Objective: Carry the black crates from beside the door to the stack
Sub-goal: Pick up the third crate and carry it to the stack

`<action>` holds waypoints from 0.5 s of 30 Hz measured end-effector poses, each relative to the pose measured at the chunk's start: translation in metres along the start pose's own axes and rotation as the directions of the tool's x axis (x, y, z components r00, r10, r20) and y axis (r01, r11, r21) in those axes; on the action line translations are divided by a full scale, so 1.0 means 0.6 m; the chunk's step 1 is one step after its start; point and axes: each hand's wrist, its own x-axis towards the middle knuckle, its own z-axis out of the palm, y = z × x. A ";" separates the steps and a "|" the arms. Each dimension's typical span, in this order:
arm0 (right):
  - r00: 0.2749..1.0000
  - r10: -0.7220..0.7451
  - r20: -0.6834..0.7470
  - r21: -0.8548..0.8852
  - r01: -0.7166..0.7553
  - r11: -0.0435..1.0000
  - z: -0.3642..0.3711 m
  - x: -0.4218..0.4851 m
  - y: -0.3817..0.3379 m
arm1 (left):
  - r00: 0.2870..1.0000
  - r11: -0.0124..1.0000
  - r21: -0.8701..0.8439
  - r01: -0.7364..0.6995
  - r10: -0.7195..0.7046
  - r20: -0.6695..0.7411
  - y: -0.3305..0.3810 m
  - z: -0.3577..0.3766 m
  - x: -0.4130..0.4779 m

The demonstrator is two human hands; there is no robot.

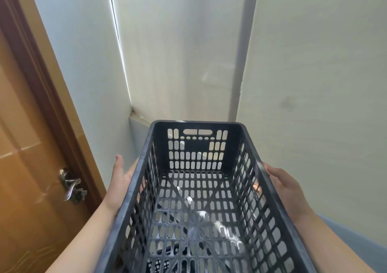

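A black perforated plastic crate (196, 147) fills the lower middle of the head view, held up in the air with its open top toward me and its far end pointing into the wall corner. My left hand (120, 180) presses flat against its left long side, thumb raised. My right hand (282, 186) grips the right long side under the rim. The crate is empty. No stack of crates is in view.
A brown wooden door (27, 168) with a metal handle and keys (72, 185) stands close on the left. White walls (167, 52) meet in a corner straight ahead, and another white wall (314, 84) rises close on the right.
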 end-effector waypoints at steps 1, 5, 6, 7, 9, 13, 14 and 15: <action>0.999 -0.017 -0.046 0.019 0.018 1.000 -0.008 -0.021 -0.005 | 0.998 1.000 0.001 0.009 -0.009 0.054 0.005 0.017 -0.006; 0.998 0.016 -0.053 0.093 -0.011 0.996 -0.024 -0.058 -0.017 | 0.996 1.000 0.014 0.022 -0.023 0.086 -0.001 0.049 -0.009; 0.997 0.011 -0.070 0.095 -0.004 0.995 -0.024 -0.068 -0.019 | 0.993 0.999 0.005 0.032 -0.033 0.114 -0.002 0.051 -0.011; 0.996 -0.010 -0.089 0.079 0.017 0.997 -0.018 -0.083 -0.021 | 0.990 0.999 -0.010 0.043 -0.041 0.137 -0.004 0.052 -0.011; 0.993 -0.047 -0.109 0.066 0.054 0.996 -0.015 -0.115 -0.017 | 0.983 0.997 -0.006 0.072 -0.070 0.168 -0.008 0.058 -0.015; 0.973 -0.087 -0.213 0.001 0.089 0.996 -0.010 -0.183 -0.015 | 0.960 0.993 -0.003 0.121 -0.116 0.254 -0.023 0.070 -0.032; 0.966 -0.088 -0.242 -0.009 0.088 0.996 -0.007 -0.201 -0.015 | 0.953 0.992 0.014 0.126 -0.125 0.277 -0.025 0.074 -0.034; 0.960 -0.097 -0.262 -0.012 0.097 0.995 -0.006 -0.217 -0.013 | 0.946 0.991 0.031 0.132 -0.135 0.296 -0.027 0.078 -0.037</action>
